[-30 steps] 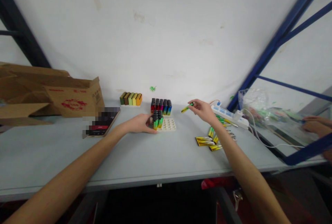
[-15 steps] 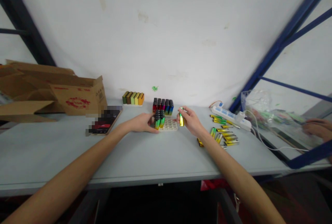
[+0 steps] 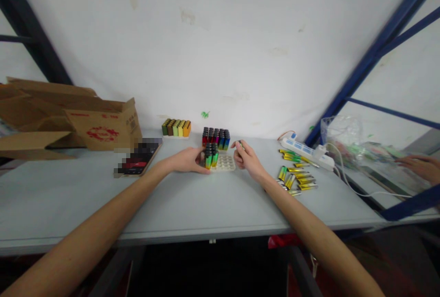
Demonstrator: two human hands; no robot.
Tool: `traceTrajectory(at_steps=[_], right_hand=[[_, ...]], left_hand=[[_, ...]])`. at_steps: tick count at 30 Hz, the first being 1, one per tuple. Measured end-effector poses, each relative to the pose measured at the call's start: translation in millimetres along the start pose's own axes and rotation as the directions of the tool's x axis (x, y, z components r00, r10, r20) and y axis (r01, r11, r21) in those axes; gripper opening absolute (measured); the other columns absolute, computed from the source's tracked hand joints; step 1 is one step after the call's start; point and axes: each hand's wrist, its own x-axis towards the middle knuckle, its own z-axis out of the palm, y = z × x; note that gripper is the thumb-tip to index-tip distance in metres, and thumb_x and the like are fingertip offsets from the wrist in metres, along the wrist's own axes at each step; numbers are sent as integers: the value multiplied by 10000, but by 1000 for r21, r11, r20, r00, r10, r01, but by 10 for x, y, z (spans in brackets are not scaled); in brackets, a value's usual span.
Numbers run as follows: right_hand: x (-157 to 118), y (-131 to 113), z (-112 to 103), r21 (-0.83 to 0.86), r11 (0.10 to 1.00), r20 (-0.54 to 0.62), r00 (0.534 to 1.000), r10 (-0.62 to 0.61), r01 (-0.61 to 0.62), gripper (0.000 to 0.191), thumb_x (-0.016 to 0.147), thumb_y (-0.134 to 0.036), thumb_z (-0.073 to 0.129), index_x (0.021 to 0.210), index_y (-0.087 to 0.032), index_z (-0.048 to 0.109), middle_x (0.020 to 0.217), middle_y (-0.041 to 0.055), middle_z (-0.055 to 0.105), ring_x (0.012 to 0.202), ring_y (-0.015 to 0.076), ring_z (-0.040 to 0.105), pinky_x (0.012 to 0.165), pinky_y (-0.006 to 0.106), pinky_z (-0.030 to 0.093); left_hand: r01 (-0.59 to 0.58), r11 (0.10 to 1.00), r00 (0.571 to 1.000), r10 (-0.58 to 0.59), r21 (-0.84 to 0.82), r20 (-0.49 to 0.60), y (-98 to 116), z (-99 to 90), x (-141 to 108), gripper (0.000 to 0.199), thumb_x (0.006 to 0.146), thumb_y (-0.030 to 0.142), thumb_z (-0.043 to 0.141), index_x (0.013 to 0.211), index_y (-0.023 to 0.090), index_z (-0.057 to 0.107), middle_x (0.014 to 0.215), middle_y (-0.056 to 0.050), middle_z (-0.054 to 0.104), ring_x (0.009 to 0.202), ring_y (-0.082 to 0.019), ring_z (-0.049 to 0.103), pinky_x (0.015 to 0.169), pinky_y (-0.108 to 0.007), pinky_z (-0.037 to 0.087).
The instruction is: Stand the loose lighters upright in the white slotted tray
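Note:
At the middle of the table stands a white tray with round holes point(image 3: 226, 163). Green-and-yellow metallic lighters with black tops point(image 3: 211, 157) fill its left part upright. My left hand point(image 3: 188, 160) curls around the tray's left end, thumb in front and fingers behind, against the lighters. Just right of the tray, my right hand point(image 3: 247, 159) is closed on a lighter point(image 3: 241, 143) that the fingers almost wholly cover. More green-and-yellow lighters point(image 3: 302, 179) lie loose on the table beyond my right forearm.
Behind the tray stand red, purple and blue lighters point(image 3: 216, 136); a block of green-to-orange ones point(image 3: 176, 128) is farther left. A phone point(image 3: 140, 158) and an open cardboard box point(image 3: 103, 125) lie left. At right are a power strip point(image 3: 307, 152), a blue frame and another person's hand point(image 3: 417, 166).
The lighter in my right hand has turned from upright and plainly visible to mostly hidden behind the fingers. My left hand stays at the tray.

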Motion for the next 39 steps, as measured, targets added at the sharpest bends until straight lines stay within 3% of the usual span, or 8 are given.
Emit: traceTrajectory(at_steps=[5, 10, 17, 26, 28, 31, 34, 39], right_hand=[[21, 26, -34, 123, 979, 31, 987, 160, -163, 567, 824, -775, 503, 705, -228, 412, 539, -106, 221, 427, 67, 153, 409, 210, 108], [25, 39, -34, 90, 979, 51, 982, 180, -184, 485, 847, -645, 436, 604, -238, 334, 515, -91, 194, 432, 79, 123, 418, 237, 111], [-20, 28, -16, -25, 988, -62, 987, 148, -150, 364, 863, -486, 342, 589, -250, 304, 512, -71, 222, 441, 95, 135, 428, 252, 123], [18, 58, -51, 52, 987, -68, 985, 158, -155, 441, 868, -607, 400, 624, -241, 361, 523, -81, 226, 439, 89, 131, 429, 245, 105], [30, 71, -42, 90, 988, -53, 990, 133, -128, 496, 868, -691, 422, 695, -227, 453, 543, -85, 248, 440, 90, 167, 437, 236, 125], [39, 87, -31, 85, 996, -28, 999, 30, -27, 548, 863, -751, 468, 903, -217, 585, 595, -75, 337, 476, 105, 305, 473, 238, 262], [36, 97, -34, -73, 992, -28, 994, -103, 101, 522, 905, -707, 498, 1037, -220, 629, 654, -45, 481, 591, 135, 459, 596, 262, 396], [-3, 112, -38, -351, 922, 6, 985, -173, 164, 427, 934, -624, 546, 994, -209, 623, 778, 17, 712, 699, 163, 574, 652, 268, 431]], left_hand=[[25, 1000, 1000, -25, -4, 6, 21, -13, -7, 670, 676, 699, 735, 1072, 184, 573, 826, -20, 655, 706, -206, 611, 609, -277, 408], [29, 999, 1000, -29, -13, 11, 40, -25, -11, 679, 666, 688, 734, 1096, 185, 581, 806, -6, 641, 700, -197, 600, 606, -269, 404], [41, 999, 999, -41, -24, 15, 89, -52, -30, 680, 662, 696, 729, 1095, 190, 587, 792, -1, 641, 694, -198, 591, 605, -273, 395], [29, 1000, 1000, -29, -5, 4, 18, -23, -12, 715, 655, 743, 713, 1078, 183, 577, 819, -14, 658, 698, -204, 606, 617, -284, 409], [26, 1000, 1000, -26, -7, 5, 21, -22, -13, 713, 662, 728, 718, 1100, 181, 584, 804, -7, 648, 697, -200, 601, 617, -277, 407], [22, 1000, 1000, -22, -9, 6, 41, -26, -16, 692, 673, 698, 728, 1104, 175, 591, 798, -8, 639, 708, -200, 601, 622, -271, 409], [21, 1000, 1000, -21, -11, 7, 58, -28, -22, 673, 677, 693, 730, 1086, 178, 584, 824, -17, 649, 722, -207, 610, 627, -275, 412], [16, 1000, 1000, -16, -9, 3, 53, -20, -25, 669, 682, 697, 727, 1090, 189, 576, 833, -18, 666, 716, -214, 621, 623, -283, 409]])
